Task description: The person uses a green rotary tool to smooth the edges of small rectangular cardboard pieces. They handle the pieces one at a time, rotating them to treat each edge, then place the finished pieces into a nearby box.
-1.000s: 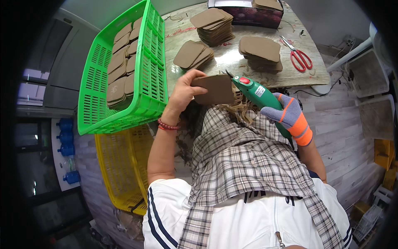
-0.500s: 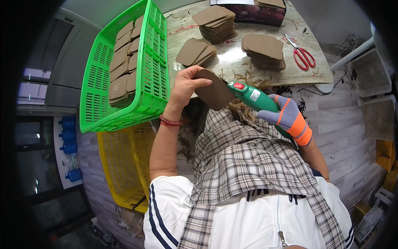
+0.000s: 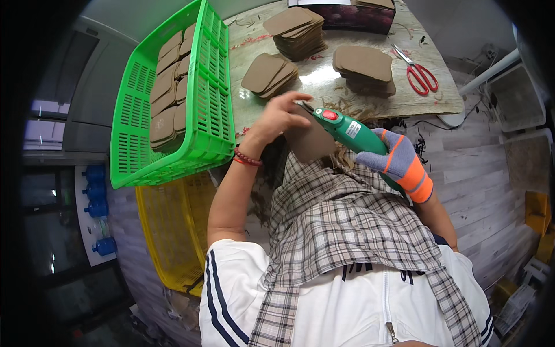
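My bare left hand [image 3: 279, 118], a red bead bracelet on its wrist, pinches a thin brown rounded-corner sheet [image 3: 310, 140] by its upper edge. In my right hand [image 3: 393, 157], covered by a grey and orange glove, is a green handheld electric cutter [image 3: 350, 130] with a red button. The cutter's metal tip [image 3: 304, 106] lies at the sheet's upper edge, close to my left fingers. Beyond my hands, similar brown sheets stand in a left stack [image 3: 269, 74], a taller back stack [image 3: 298, 37] and a right stack [image 3: 364, 66].
Red-handled scissors [image 3: 421, 78] lie on the worn table [image 3: 428, 104], with a dark box [image 3: 358, 18] at the back. To the left, a green basket [image 3: 211, 87] holds stacked sheets above a yellow basket [image 3: 165, 231]. Brown trimmings litter the table's near edge.
My left hand has shifted right along the sheet's top edge, and the sheet has turned and moved slightly right. The cutter's tip now shows farther along that upper edge.
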### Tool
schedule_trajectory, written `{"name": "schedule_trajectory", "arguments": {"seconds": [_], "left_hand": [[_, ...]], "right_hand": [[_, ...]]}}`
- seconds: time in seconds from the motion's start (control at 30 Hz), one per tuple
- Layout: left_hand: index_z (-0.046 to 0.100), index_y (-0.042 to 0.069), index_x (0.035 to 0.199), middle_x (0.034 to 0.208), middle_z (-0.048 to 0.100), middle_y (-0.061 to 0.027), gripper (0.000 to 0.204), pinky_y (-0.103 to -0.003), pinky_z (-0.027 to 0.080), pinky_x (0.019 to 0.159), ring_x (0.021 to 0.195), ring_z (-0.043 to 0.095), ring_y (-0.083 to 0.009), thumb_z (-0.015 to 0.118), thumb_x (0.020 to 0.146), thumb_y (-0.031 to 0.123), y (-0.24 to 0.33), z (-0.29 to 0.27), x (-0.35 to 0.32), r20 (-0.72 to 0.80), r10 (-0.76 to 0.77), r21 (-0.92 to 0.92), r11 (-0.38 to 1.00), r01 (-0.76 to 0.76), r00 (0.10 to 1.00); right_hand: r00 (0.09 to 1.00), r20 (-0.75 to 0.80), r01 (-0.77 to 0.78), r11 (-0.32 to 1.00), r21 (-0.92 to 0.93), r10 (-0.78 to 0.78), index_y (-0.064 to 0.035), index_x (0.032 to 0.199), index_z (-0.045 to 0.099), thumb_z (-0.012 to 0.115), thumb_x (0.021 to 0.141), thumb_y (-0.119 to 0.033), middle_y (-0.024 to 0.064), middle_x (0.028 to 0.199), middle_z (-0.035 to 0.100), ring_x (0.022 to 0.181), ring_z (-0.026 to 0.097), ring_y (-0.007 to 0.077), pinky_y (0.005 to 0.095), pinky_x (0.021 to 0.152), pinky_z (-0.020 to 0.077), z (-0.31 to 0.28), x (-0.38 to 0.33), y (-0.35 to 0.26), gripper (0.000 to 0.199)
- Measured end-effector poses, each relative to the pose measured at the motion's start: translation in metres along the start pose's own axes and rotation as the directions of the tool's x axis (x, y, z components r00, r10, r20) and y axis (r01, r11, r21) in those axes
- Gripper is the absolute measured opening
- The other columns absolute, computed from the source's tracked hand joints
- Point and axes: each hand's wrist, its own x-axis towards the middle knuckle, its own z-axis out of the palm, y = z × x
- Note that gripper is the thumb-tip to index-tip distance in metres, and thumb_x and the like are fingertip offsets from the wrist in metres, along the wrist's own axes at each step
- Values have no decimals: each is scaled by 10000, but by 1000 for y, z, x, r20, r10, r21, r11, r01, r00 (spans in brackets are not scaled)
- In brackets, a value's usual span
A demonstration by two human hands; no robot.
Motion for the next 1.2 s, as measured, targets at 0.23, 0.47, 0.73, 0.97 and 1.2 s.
{"name": "schedule_trajectory", "arguments": {"seconds": [0.23,0.47,0.73,0.97,1.2], "left_hand": [[564,-31,1040,982,650,-103,225,-269,506,803,852,623,-148,580,819,-70,-10,-28,62,-353,183,-407,853,-327,918],[485,-85,1201,1056,616,-154,349,-307,494,862,954,609,-204,511,853,-86,24,31,144,-320,196,-484,808,-338,927],[513,23,1222,1245,495,-167,558,-465,315,1007,1183,428,-338,697,726,198,-34,-53,94,-487,765,869,375,322,422],[561,36,1099,1137,556,-151,557,-469,304,996,1197,404,-302,784,650,279,-56,-94,59,-737,310,636,619,460,601],[462,34,945,922,548,-114,457,-433,420,787,911,537,-294,793,636,93,-41,-83,52,-790,439,510,858,62,429]], "right_hand": [[998,-1,68,997,-32,-68,30,1070,613,828,681,-297,111,859,685,760,629,100,260,721,520,-1,-11,-3,552],[1000,-7,27,1000,1,-27,21,1067,615,831,674,-321,103,839,683,741,625,92,252,694,519,-3,-16,-8,565],[983,-95,154,988,-6,-154,27,1073,603,816,701,-300,61,758,652,655,596,69,226,598,498,-5,-12,9,539],[998,-61,5,999,42,-3,26,1078,595,812,710,-283,49,745,638,575,552,47,210,516,458,0,-4,7,527],[993,-118,-4,994,110,17,34,1079,587,797,725,-256,54,812,650,684,588,56,206,598,480,2,-2,10,504]]}}
